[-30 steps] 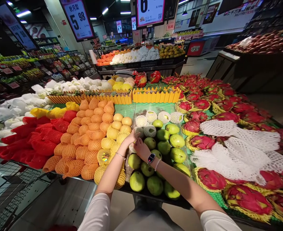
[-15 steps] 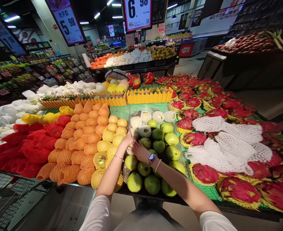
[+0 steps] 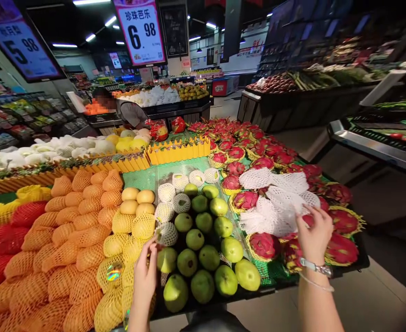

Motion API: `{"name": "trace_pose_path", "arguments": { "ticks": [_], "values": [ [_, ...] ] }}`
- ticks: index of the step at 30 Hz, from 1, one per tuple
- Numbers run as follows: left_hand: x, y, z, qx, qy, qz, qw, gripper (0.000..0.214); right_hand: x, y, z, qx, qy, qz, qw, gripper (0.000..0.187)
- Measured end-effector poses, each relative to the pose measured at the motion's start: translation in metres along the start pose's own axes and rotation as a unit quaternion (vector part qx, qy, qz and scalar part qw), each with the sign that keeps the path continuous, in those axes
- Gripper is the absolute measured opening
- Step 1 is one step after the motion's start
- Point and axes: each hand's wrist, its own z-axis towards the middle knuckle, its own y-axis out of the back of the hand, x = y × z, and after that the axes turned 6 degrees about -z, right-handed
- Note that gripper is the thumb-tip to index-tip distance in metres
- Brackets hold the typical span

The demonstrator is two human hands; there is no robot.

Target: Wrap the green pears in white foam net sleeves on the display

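Note:
My left hand (image 3: 144, 273) is low at the front of the fruit stand, fingers stretched up and open. Its fingertips are just beside a guava in a white foam net (image 3: 166, 234). To its right lie bare green guavas (image 3: 203, 251) in rows. My right hand (image 3: 315, 233), with a watch on the wrist, reaches far right to the pile of loose white foam nets (image 3: 275, 198) lying on the dragon fruit (image 3: 263, 244). Its fingertips pinch the pile's near edge.
Orange-netted fruit (image 3: 81, 216) and yellow-netted pears (image 3: 133, 230) fill the left of the stand. A yellow picket divider (image 3: 175, 150) runs across the back. A person (image 3: 130, 113) bends behind it. Price signs (image 3: 140, 30) hang overhead. An aisle and dark produce counters (image 3: 299, 99) lie to the right.
Both hands left the netted guava where they were together. My right hand swung right to the net pile, my left dropped back toward me. The view turned right.

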Motion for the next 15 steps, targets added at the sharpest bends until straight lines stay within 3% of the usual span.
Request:
{"name": "trace_pose_path", "arguments": {
  "ticks": [2,5,8,11,15],
  "values": [
    [0.018,-0.021,-0.019,0.008,0.022,-0.009,1.000,0.042,-0.022,-0.005,0.011,-0.009,0.011,-0.046,0.999,0.059],
    [0.032,-0.054,-0.039,0.145,-0.023,-0.041,0.988,0.030,-0.027,-0.023,0.027,0.068,-0.009,-0.088,0.994,0.071],
    [0.035,-0.072,-0.047,0.157,-0.042,-0.025,0.986,0.027,-0.017,-0.033,0.034,0.129,-0.062,-0.127,0.982,0.064],
    [0.034,-0.072,-0.044,0.149,-0.023,-0.029,0.988,0.030,-0.002,-0.020,0.031,0.094,-0.031,-0.124,0.987,0.049],
    [0.027,-0.067,-0.039,0.164,-0.001,-0.050,0.985,0.033,0.030,0.018,0.016,0.056,0.043,-0.056,0.996,0.050]
  ]
}}
